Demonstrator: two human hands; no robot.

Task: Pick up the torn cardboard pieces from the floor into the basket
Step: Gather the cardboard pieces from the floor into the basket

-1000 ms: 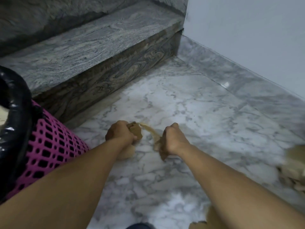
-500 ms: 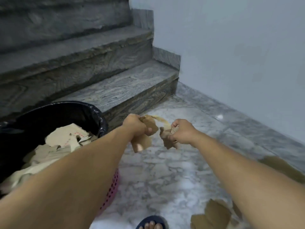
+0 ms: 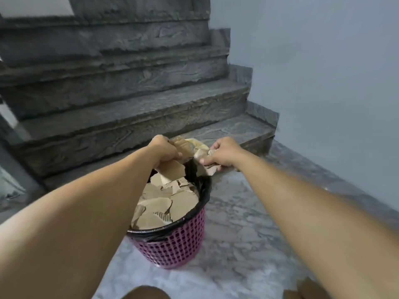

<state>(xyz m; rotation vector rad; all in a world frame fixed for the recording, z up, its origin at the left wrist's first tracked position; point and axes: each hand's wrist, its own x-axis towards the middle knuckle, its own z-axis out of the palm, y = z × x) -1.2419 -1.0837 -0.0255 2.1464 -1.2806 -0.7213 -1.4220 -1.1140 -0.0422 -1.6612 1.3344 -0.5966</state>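
Note:
A pink perforated basket (image 3: 179,247) with a black liner stands on the marble floor, nearly full of torn brown cardboard (image 3: 166,203). My left hand (image 3: 165,148) is over the basket's far rim, shut on brown cardboard pieces (image 3: 172,169) that hang down over the opening. Just beyond the far right rim, my right hand (image 3: 223,154) is shut on crumpled pale cardboard pieces (image 3: 201,155). The two handfuls almost touch between my hands.
Dark grey stone stairs (image 3: 121,104) rise behind the basket. A pale wall (image 3: 323,72) runs along the right. More cardboard scraps (image 3: 302,290) lie on the floor at the bottom right. My knee (image 3: 144,293) shows at the bottom edge.
Both hands have risen from the floor with the cardboard and moved left over the basket, which now stands in the middle of the view.

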